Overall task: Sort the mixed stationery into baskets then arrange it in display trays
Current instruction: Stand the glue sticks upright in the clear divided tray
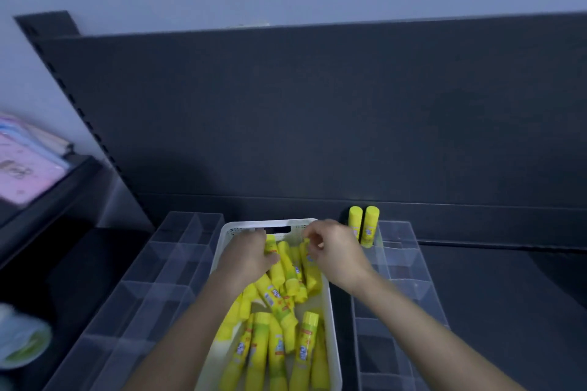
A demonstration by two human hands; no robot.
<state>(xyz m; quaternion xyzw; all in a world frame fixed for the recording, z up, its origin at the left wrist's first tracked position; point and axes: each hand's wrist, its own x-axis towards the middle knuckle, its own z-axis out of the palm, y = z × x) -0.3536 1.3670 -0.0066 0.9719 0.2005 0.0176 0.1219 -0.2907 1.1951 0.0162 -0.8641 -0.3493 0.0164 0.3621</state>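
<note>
Gripping with the left hand (251, 255) one of the yellow plastic glue sticks (276, 305) heaped in the white perforated plastic basket (330, 311), probably to lift it for display. Holding the right hand (333, 251), fingers curled, over the same pile; cannot tell whether pinching a stick. Just beside, in the far compartment of the clear acrylic divided tray (409, 267), two upright sticks (363, 225), likely starting a row

Dark shelf (508, 295), white basket (332, 320) at centre, clear left tray (149, 289), clear right tray (409, 267) flanking it

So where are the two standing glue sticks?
Head view: the two upright yellow glue sticks stand at the far end of the clear plastic tray, right of the white basket.
</note>
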